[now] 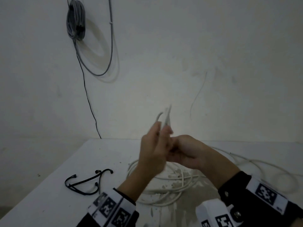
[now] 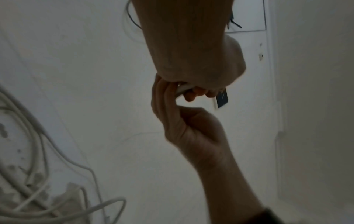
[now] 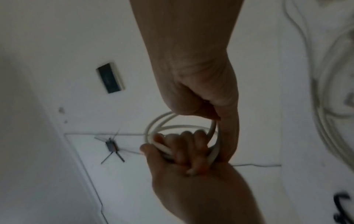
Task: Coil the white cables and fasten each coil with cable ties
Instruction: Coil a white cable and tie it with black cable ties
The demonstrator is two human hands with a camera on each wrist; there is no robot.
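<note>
A small coil of white cable (image 1: pixel 166 117) is held above the table between both hands. My left hand (image 1: pixel 161 130) has its fingers (image 3: pixel 184 139) hooked through the coil's loops (image 3: pixel 153 128) and grips them. My right hand (image 1: pixel 176 149) pinches the cable (image 3: pixel 213 125) at the coil's side, against the left hand. In the left wrist view a short piece of cable (image 2: pixel 182 89) shows under the curled left fingers. The rest of the white cable (image 1: pixel 165 185) lies in loose loops on the table below. Several black cable ties (image 1: pixel 88 181) lie to the left of it.
The white table (image 1: pixel 49 194) stands against a white wall. A grey cable bundle (image 1: pixel 76 20) hangs high on the wall, with a thin black wire (image 1: pixel 88 99) running down behind the table. More white cable (image 1: pixel 262 163) trails to the right.
</note>
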